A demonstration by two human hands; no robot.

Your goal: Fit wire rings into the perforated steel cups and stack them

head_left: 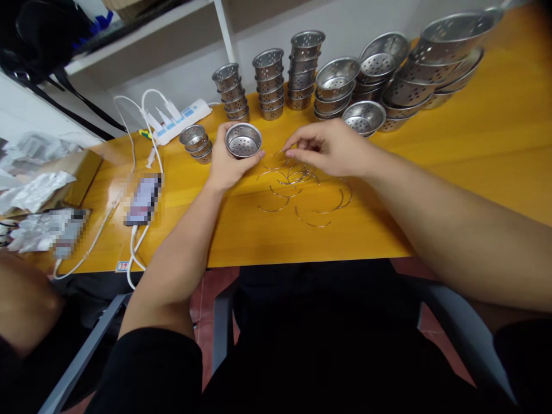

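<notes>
My left hand (225,165) grips a small perforated steel strainer cup (244,140) just above the yellow table (474,149). My right hand (330,149) pinches a thin curved wire handle (279,153) at its fingertips, right beside the cup. Under and in front of that hand lies a loose pile of several wire handles (302,192) spread on the tabletop.
Stacks of small strainer cups (268,83) and wider strainer bowls (435,69) line the far side. A short stack of cups (195,142) stands left of my hand. A white power strip (181,122), cables, a phone (143,198) and crumpled wrapping (34,190) lie at left.
</notes>
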